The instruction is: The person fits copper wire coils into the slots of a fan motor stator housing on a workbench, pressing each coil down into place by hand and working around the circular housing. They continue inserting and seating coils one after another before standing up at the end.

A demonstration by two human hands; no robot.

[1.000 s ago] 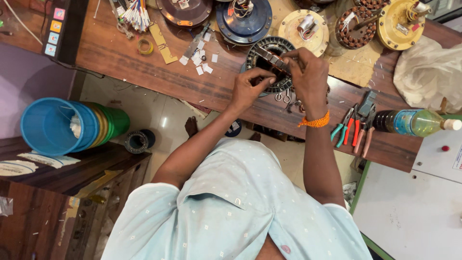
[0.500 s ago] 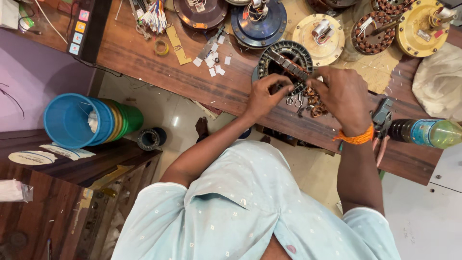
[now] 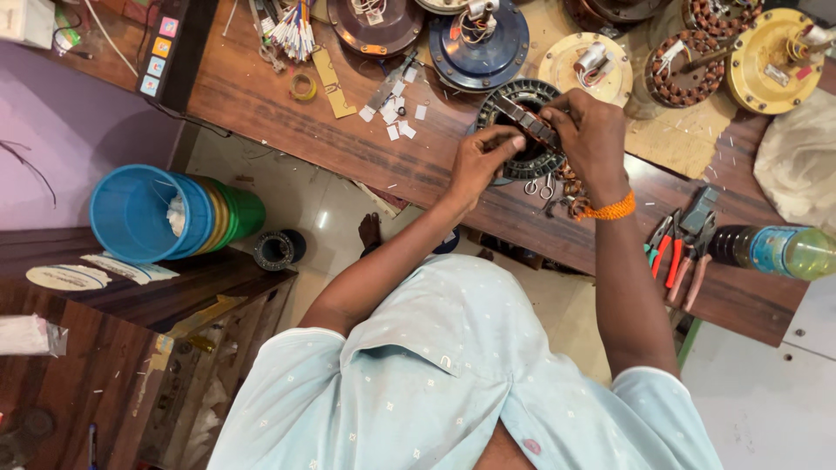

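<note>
Far out to the left of the left hand, below the bench edge, a blue bucket (image 3: 139, 213) lies on its side with green and yellow ones nested behind it, and a roll of dark tape (image 3: 277, 250) rests on the floor nearer in; up on the wooden workbench (image 3: 287, 130), a small yellow tape ring (image 3: 303, 86) and scattered white paper slips (image 3: 394, 111) lie up and left of that hand. The left hand (image 3: 483, 161) has its fingers closed on the near rim of a round black motor stator (image 3: 527, 130), which rests on the bench directly between the two hands. The right hand (image 3: 592, 139), orange thread at its wrist, pinches a narrow strip (image 3: 527, 122) laid across the stator's top. Just beyond the hands stands a blue motor housing (image 3: 479, 43); well to the right of the right hand lie red-handled pliers (image 3: 675, 248) and a green bottle (image 3: 775, 252)
</note>
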